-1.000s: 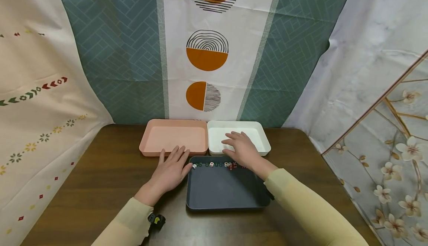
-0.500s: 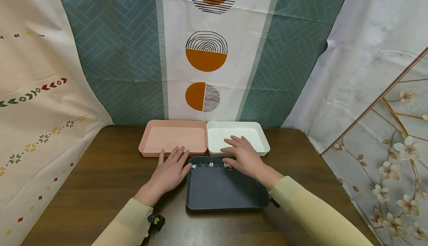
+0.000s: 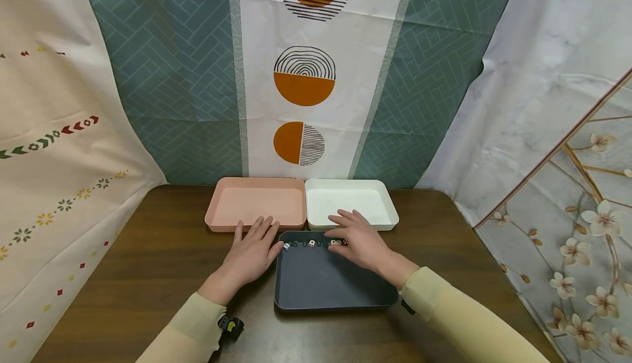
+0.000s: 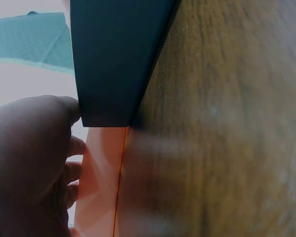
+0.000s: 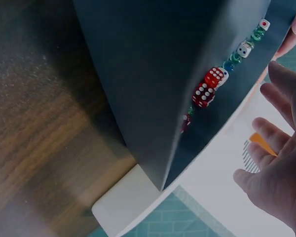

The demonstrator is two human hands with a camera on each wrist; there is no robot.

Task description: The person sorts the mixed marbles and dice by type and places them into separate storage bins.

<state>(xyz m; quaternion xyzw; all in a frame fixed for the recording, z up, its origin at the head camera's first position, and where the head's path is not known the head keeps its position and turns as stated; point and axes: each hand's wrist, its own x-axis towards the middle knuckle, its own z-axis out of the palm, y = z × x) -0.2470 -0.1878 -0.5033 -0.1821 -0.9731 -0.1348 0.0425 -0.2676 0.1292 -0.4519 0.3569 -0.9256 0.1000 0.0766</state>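
Note:
A dark grey tray (image 3: 336, 281) lies in front of me. Along its far inner edge runs a row of small pieces: white dice (image 3: 312, 243), red dice (image 5: 203, 95) and curly translucent green pieces (image 5: 258, 33). My left hand (image 3: 249, 256) is spread flat, its thumb at the tray's far left corner and its fingertips by the pink tray's front edge. Over the far right part of the dark tray hovers my right hand (image 3: 362, 246), fingers loosely bent with nothing between them. In the head view it hides the red dice, which show in the right wrist view.
Behind the dark tray, a pink tray (image 3: 261, 201) and a white tray (image 3: 370, 196) stand side by side on the brown wooden table (image 3: 148, 275). Patterned cloths (image 3: 197, 105) hang at the back and both sides.
My right hand has come down and back from over the white tray to the dark tray's far edge, covering the red dice in the head view. The left hand stays still.

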